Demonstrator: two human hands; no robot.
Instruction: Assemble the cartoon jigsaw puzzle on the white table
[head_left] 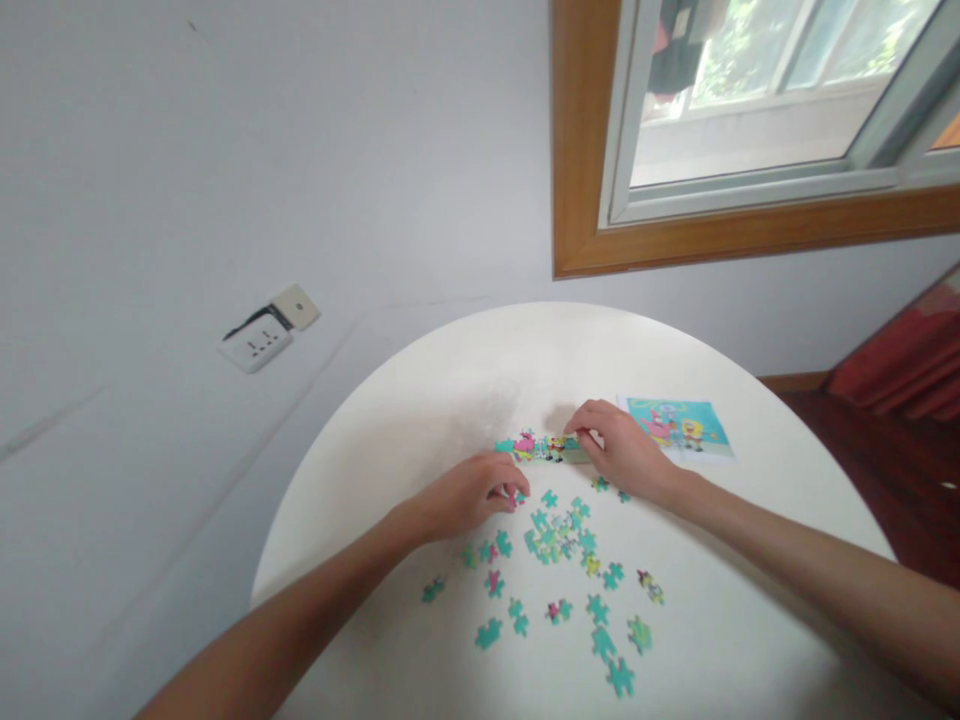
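My left hand point(476, 495) is closed, thumb and fingers pinched around a pink and teal puzzle piece point(517, 498) just above the table. Behind it lies a joined strip of puzzle point(536, 447) with pink and yellow cartoon figures. At the strip's right end, my right hand point(619, 447) bends its fingers down, fingertips touching or very near the edge; what they pinch is hidden. Loose teal pieces point(551, 540) are heaped in front of the hands. A printed reference picture point(709, 425) of the same figures lies beyond my right wrist, partly covered by it.
Everything lies on a round white table point(360, 470). Several more pieces are scattered toward me, among them a teal one point(620, 678) near the front. A wall socket point(259, 343) is at left, and a wood-framed window point(585, 240) stands behind the table.
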